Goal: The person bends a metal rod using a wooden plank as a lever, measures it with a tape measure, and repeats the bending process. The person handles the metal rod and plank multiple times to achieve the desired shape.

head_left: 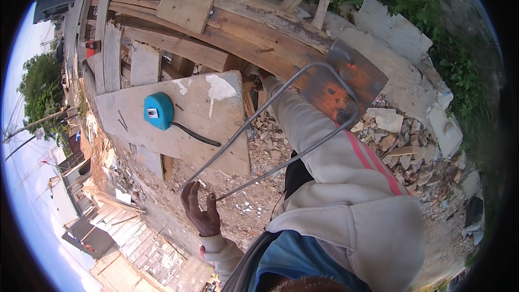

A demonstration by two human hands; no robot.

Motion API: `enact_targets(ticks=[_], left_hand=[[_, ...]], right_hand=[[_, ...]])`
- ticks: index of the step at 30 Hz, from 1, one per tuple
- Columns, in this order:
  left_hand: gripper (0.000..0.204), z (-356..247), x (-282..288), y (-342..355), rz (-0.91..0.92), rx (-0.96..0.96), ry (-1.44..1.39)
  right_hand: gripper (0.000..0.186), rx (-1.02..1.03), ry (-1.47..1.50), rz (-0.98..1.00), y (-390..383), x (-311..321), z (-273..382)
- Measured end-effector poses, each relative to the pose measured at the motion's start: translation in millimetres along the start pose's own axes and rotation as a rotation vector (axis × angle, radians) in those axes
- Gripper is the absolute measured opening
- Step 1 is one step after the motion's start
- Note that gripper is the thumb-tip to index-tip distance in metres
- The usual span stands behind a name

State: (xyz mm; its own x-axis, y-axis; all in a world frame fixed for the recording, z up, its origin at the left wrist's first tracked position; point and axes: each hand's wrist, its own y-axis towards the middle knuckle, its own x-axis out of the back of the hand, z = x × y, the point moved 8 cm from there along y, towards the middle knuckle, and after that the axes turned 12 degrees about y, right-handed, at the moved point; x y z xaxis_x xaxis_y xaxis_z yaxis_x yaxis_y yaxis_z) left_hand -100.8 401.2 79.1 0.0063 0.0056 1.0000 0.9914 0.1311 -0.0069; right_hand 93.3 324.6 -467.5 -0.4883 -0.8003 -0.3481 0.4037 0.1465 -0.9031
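A long steel rod bent into a narrow U [254, 116] crosses in front of me. Its curved end rests over a rusty metal plate [346, 78] on the timber. At the rod's two free ends is my left hand [203, 211], thumb against one leg and fingers at the other, gripping it. My right arm reaches forward under the rod. Beside the end of a wooden beam [178, 47] is my right hand [262, 78], small and dark in shadow, its fingers mostly hidden. A teal tape measure [158, 111] with a black strap lies on a plywood board [211, 135].
Loose nails [122, 121] lie on the board left of the tape measure. Stacked planks [270, 38] run across the far side. Broken rubble [392, 135] covers the ground at right, with concrete slabs [389, 30] and green plants [459, 70] beyond. A red object [92, 48] sits far left.
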Motion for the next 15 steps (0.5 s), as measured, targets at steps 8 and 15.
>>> enact_targets(ticks=[8, 15], left_hand=[[0.043, -8.9, 16.6, 11.0, -0.150, 0.014, 0.005], [0.039, -53.5, 16.4, 7.5, -0.113, -0.122, -0.227]], right_hand=[[0.038, 0.121, 0.029, -0.009, -21.1, -8.7, 40.4], [0.037, 0.021, -0.277, 0.226, -116.4, 125.7, 26.8]])
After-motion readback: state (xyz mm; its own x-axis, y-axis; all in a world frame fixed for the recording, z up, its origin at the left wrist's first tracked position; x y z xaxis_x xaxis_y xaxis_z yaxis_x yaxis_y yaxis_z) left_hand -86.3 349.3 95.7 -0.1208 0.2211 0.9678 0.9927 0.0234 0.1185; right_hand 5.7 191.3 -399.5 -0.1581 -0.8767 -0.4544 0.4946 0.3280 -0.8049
